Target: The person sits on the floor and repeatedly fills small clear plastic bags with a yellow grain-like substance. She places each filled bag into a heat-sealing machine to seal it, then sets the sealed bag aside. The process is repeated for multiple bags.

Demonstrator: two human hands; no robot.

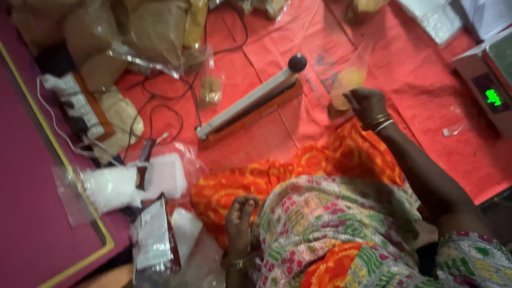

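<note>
My right hand, with bangles on the wrist, is stretched forward and grips the lower edge of a clear plastic pouch that has yellowish powder in it. The pouch stands up from a red mat, just right of a long heat sealer with a black knob. My left hand rests on the orange cloth over my lap, fingers curled in, with nothing visible in it.
A digital scale with a lit green display sits at the right edge. A power strip and cables lie at the left, near large bags of brown powder. Filled clear pouches and a foil packet lie beside my left hand.
</note>
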